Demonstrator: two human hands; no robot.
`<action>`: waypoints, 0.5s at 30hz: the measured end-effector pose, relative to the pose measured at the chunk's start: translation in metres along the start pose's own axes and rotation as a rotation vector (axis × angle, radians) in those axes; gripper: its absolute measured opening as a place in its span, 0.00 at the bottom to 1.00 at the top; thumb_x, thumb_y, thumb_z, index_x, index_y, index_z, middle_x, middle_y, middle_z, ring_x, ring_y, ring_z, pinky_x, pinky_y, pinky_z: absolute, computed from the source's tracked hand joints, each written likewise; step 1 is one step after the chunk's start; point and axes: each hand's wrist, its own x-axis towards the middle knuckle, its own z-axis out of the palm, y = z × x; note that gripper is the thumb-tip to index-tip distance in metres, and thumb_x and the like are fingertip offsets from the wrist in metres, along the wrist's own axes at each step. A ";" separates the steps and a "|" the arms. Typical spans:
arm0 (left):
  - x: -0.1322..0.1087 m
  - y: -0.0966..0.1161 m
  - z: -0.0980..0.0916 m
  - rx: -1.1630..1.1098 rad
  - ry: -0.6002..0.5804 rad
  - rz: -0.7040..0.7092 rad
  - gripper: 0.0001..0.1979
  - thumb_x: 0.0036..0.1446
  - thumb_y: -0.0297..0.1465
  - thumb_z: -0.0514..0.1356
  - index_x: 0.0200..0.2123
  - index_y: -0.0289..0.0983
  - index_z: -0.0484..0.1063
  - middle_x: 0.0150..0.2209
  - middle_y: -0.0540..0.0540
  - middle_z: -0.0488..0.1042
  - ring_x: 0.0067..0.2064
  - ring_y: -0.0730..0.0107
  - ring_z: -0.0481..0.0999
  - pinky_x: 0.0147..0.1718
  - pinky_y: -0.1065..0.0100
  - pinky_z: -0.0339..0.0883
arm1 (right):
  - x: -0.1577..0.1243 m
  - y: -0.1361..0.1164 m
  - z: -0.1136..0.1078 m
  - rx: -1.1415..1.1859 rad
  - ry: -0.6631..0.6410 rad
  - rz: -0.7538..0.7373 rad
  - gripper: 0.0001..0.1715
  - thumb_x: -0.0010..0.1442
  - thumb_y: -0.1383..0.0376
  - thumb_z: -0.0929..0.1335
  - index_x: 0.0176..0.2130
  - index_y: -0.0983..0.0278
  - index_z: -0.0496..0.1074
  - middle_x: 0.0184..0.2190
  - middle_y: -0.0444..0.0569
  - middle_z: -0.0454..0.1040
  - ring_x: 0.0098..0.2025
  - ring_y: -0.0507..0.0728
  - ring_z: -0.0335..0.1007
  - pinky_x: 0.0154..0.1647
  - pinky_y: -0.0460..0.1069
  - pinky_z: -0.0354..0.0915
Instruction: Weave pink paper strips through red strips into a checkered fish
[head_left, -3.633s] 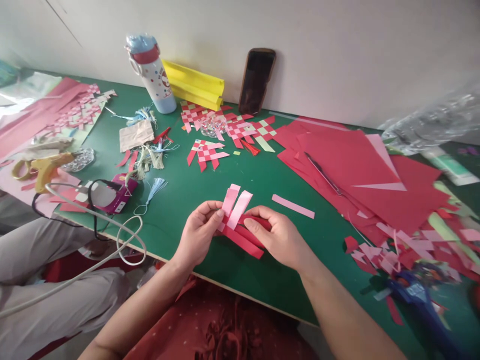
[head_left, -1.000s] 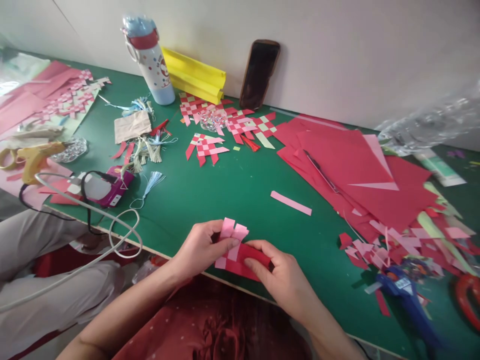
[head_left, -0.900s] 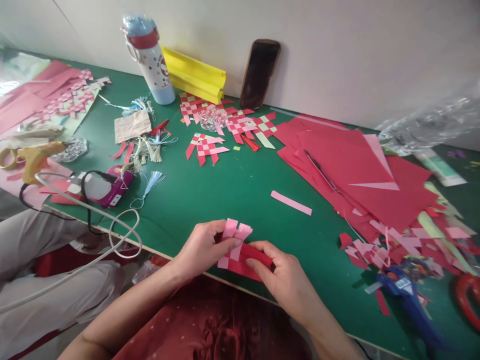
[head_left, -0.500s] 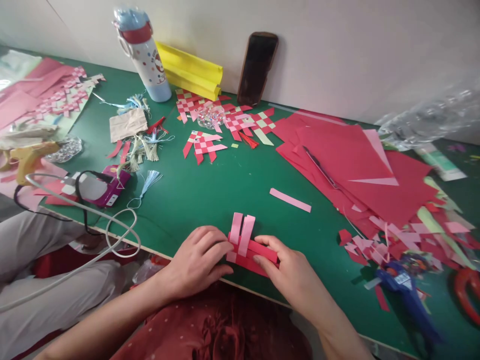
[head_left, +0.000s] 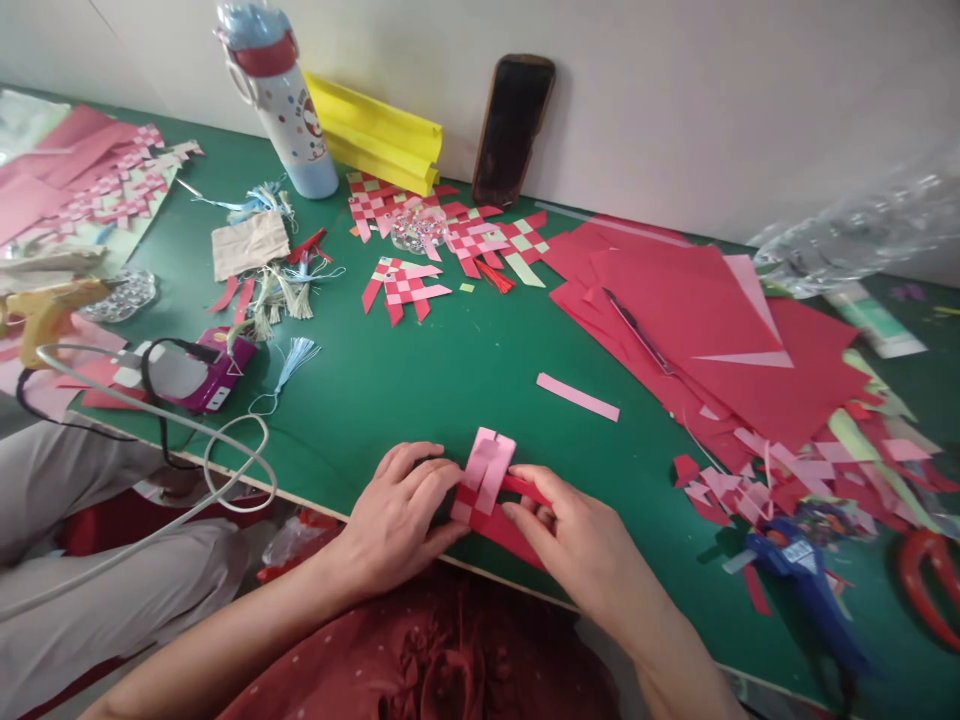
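Observation:
Near the table's front edge lies a small weave of red and pink paper strips (head_left: 487, 480). Its pink strips point away from me, side by side, and its red strips run to the right. My left hand (head_left: 401, 505) rests at the weave's left end, its fingertips pressing that edge. Between the thumb and fingers of my right hand (head_left: 574, 525) the red strips are pinched. A loose pink strip (head_left: 577, 397) lies just beyond my right hand.
Red paper sheets (head_left: 690, 320) with a craft knife (head_left: 637, 330) and scraps lie right, near a blue glue gun (head_left: 806, 580) and red-handled scissors (head_left: 926, 585). Finished woven fish (head_left: 405, 287), tassels (head_left: 292, 365), a bottle (head_left: 281, 100) and a phone (head_left: 514, 130) stand or lie behind. Someone's legs show left.
The two pink strips, spread apart before, now lie close together. My right fingers have curled in more around the red strips. The view has shifted slightly.

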 end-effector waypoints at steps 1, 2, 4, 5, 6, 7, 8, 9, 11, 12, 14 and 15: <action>0.000 0.000 0.000 0.004 0.004 0.003 0.17 0.62 0.36 0.62 0.51 0.36 0.65 0.47 0.41 0.76 0.56 0.52 0.68 0.53 0.50 0.65 | -0.001 0.002 0.001 -0.050 0.048 -0.035 0.13 0.65 0.60 0.65 0.49 0.58 0.71 0.35 0.45 0.79 0.34 0.56 0.77 0.34 0.50 0.70; 0.001 0.000 0.000 0.010 0.005 0.007 0.17 0.62 0.36 0.62 0.51 0.36 0.65 0.47 0.41 0.76 0.55 0.52 0.68 0.53 0.50 0.65 | -0.002 0.005 0.001 -0.109 0.104 -0.074 0.13 0.65 0.60 0.65 0.48 0.59 0.71 0.37 0.47 0.78 0.36 0.57 0.76 0.36 0.51 0.70; 0.001 0.000 -0.001 0.022 -0.005 0.015 0.18 0.62 0.37 0.62 0.52 0.36 0.65 0.48 0.42 0.76 0.55 0.53 0.68 0.54 0.51 0.64 | -0.004 0.010 0.001 -0.223 0.203 -0.152 0.14 0.65 0.58 0.66 0.49 0.60 0.72 0.41 0.51 0.77 0.42 0.60 0.74 0.41 0.54 0.70; 0.002 0.000 -0.002 0.028 -0.014 0.018 0.19 0.62 0.38 0.62 0.52 0.36 0.66 0.49 0.42 0.75 0.55 0.53 0.68 0.54 0.51 0.64 | -0.004 0.012 0.000 -0.266 0.235 -0.182 0.15 0.65 0.57 0.66 0.49 0.61 0.72 0.42 0.52 0.76 0.45 0.62 0.72 0.43 0.55 0.70; 0.002 0.001 -0.003 0.034 -0.021 0.021 0.19 0.62 0.39 0.62 0.52 0.37 0.66 0.50 0.42 0.75 0.55 0.53 0.69 0.54 0.50 0.63 | -0.005 0.014 0.000 -0.295 0.254 -0.205 0.17 0.65 0.56 0.66 0.49 0.62 0.72 0.44 0.53 0.75 0.46 0.63 0.71 0.44 0.57 0.69; 0.003 0.001 -0.003 0.038 -0.025 0.024 0.20 0.62 0.40 0.62 0.53 0.37 0.66 0.50 0.42 0.74 0.55 0.53 0.69 0.54 0.50 0.64 | -0.005 0.016 -0.001 -0.309 0.263 -0.222 0.17 0.65 0.56 0.66 0.50 0.62 0.72 0.44 0.54 0.75 0.46 0.63 0.70 0.45 0.57 0.69; 0.003 0.001 -0.004 0.043 -0.026 0.026 0.20 0.61 0.40 0.62 0.53 0.37 0.67 0.51 0.42 0.74 0.55 0.53 0.69 0.54 0.50 0.64 | -0.006 0.017 -0.001 -0.309 0.267 -0.234 0.18 0.66 0.56 0.66 0.50 0.63 0.72 0.44 0.54 0.75 0.46 0.63 0.69 0.45 0.57 0.69; 0.003 0.001 -0.004 0.048 -0.022 0.030 0.20 0.61 0.40 0.63 0.53 0.37 0.67 0.51 0.41 0.73 0.55 0.53 0.68 0.54 0.49 0.64 | -0.005 0.017 -0.001 -0.298 0.267 -0.243 0.17 0.67 0.57 0.65 0.50 0.63 0.72 0.44 0.54 0.75 0.45 0.63 0.69 0.46 0.57 0.68; 0.004 0.001 -0.004 0.053 -0.007 0.049 0.19 0.61 0.39 0.63 0.52 0.38 0.69 0.52 0.40 0.72 0.55 0.52 0.68 0.54 0.49 0.65 | -0.004 0.018 0.001 -0.261 0.262 -0.258 0.15 0.68 0.60 0.64 0.49 0.63 0.72 0.43 0.53 0.75 0.44 0.61 0.68 0.46 0.56 0.68; 0.004 0.002 -0.004 0.051 0.001 0.066 0.17 0.61 0.37 0.63 0.51 0.38 0.70 0.51 0.40 0.72 0.55 0.53 0.68 0.54 0.50 0.66 | -0.003 0.017 0.002 -0.241 0.257 -0.267 0.14 0.68 0.61 0.63 0.49 0.63 0.73 0.42 0.53 0.75 0.44 0.60 0.68 0.46 0.56 0.67; 0.005 0.003 -0.004 0.031 0.006 0.124 0.13 0.61 0.33 0.62 0.49 0.38 0.72 0.50 0.41 0.72 0.55 0.55 0.68 0.54 0.53 0.68 | -0.001 0.016 0.004 -0.209 0.255 -0.286 0.12 0.68 0.64 0.63 0.47 0.63 0.74 0.41 0.52 0.75 0.43 0.60 0.68 0.46 0.56 0.67; 0.006 0.004 -0.003 0.020 0.008 0.156 0.11 0.62 0.31 0.62 0.47 0.38 0.72 0.49 0.42 0.72 0.54 0.56 0.68 0.54 0.55 0.69 | -0.001 0.015 0.005 -0.198 0.264 -0.292 0.12 0.68 0.65 0.63 0.47 0.62 0.74 0.41 0.52 0.75 0.43 0.59 0.68 0.46 0.56 0.67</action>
